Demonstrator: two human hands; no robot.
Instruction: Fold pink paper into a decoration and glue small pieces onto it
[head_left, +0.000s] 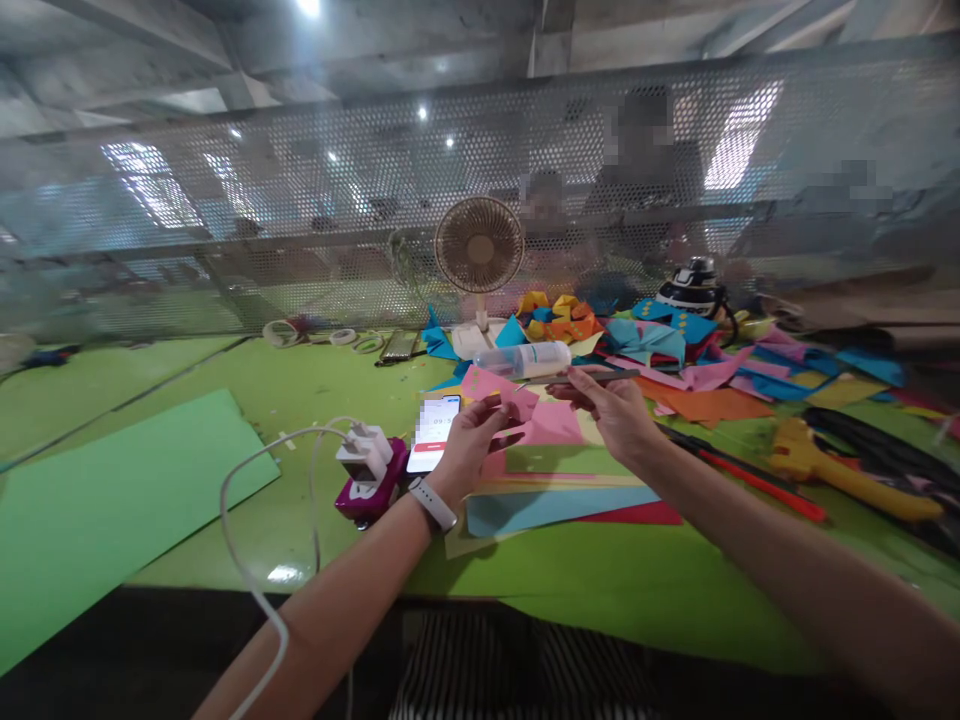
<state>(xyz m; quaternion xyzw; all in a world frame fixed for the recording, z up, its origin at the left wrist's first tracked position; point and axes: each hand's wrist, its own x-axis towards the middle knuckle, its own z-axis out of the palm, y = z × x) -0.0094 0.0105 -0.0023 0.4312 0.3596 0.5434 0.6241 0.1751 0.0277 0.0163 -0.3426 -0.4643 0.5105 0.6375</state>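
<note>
My left hand (471, 440) is closed on a small folded pink paper piece (491, 390), held above the table. My right hand (611, 405) pinches a thin dark stick-like tool (600, 377) that points left toward the pink piece. Under both hands lies a stack of coloured paper sheets (555, 505), pink, blue, red and yellow. A white band is on my left wrist. A phone (435, 432) with a lit screen lies just left of my left hand.
A green sheet (112, 500) lies at the left on the green table (637, 590). A white charger on a magenta block (367, 475) trails a cable. A small fan (479, 250), a clear bottle (525, 360), folded paper shapes (645, 340) and a yellow glue gun (840, 470) sit further back and right. People sit behind a mesh screen.
</note>
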